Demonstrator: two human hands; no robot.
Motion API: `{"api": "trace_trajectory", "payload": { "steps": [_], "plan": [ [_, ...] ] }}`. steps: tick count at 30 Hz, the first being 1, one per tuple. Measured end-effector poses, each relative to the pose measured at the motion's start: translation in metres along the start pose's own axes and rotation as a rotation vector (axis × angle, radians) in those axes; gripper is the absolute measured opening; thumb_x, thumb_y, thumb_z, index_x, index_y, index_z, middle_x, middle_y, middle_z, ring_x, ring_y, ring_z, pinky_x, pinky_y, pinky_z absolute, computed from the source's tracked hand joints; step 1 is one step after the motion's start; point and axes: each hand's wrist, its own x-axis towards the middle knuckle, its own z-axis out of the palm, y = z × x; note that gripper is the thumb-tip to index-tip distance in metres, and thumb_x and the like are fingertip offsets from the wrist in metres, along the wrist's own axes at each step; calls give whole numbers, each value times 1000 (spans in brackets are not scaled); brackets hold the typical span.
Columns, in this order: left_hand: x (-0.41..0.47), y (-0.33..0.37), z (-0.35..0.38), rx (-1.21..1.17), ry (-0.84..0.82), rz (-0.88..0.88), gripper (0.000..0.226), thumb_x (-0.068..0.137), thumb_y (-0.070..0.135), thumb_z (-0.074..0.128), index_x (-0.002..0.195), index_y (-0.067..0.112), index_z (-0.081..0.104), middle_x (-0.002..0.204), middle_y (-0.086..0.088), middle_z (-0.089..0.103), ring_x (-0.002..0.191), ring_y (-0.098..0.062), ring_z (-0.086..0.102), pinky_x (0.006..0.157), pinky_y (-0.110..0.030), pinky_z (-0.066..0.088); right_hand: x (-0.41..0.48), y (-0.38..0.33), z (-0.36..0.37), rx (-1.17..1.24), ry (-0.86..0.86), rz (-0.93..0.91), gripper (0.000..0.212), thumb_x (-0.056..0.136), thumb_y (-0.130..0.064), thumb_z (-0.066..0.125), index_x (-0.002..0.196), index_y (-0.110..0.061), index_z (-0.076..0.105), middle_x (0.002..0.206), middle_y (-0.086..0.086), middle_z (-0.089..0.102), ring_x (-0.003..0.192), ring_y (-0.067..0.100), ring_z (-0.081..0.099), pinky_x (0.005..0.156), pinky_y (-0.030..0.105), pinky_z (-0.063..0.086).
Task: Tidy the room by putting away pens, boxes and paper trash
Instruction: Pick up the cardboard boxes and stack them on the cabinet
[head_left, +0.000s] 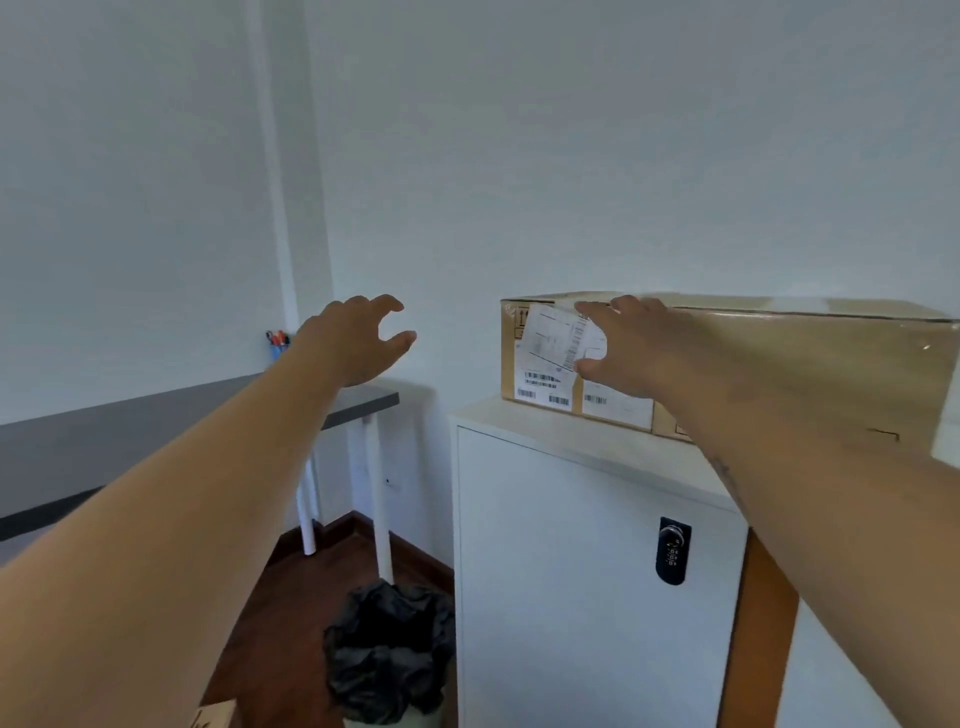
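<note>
Cardboard box (779, 364) sits on top of a white cabinet (587, 571) at the right of the scene, its near-left face covered with white shipping labels (561, 343) and barcodes. Right hand (634, 343) reaches out in front of that labelled face, fingers spread and open, the fingertips over the top edge and the thumb lower against the labels; whether the palm actually touches the cardboard cannot be told. Left hand (358, 338) hovers in the air to the left of the box, well clear of it, open with fingers curved and holding nothing. Behind the left hand, a grey bench (104, 431) on white legs runs along the far-left wall, and on its far end stands a blue cup of pens (278, 343). On the wooden floor (291, 597) between the bench and the cabinet stands a bin lined with a crumpled black bag (389, 649). The cabinet door carries a black combination lock (672, 551). A corner of another cardboard piece (213, 714) shows at the near bottom edge
</note>
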Motion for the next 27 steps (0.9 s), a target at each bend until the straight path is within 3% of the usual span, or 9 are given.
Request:
{"api": "trace_trajectory", "payload": {
  "steps": [13,21,27],
  "plan": [
    [-77,-152,51,103,-185,-279,63,90,63,43,146,34,35,149,-6,43,134,-32,42,106,-54,39,32,-164,129,208,-114,-267,72,88,-49,53,151,-36,20,158,7,25,144,32,20,117,51,19],
    [-162,-273,105,199,-279,-488,65,88,64,44,147,38,33,152,-4,40,138,-32,37,107,-56,37,23,-298,236,289,-302,-433,75,87,-51,56,152,-35,20,158,8,24,144,34,19,116,53,21],
    [-245,-368,185,194,-423,-666,64,90,62,43,148,38,32,151,-3,41,137,-31,38,104,-54,38,-16,-409,353,319,-514,-532,74,88,-52,54,152,-38,19,160,7,21,146,34,17,117,53,21]
  ]
}}
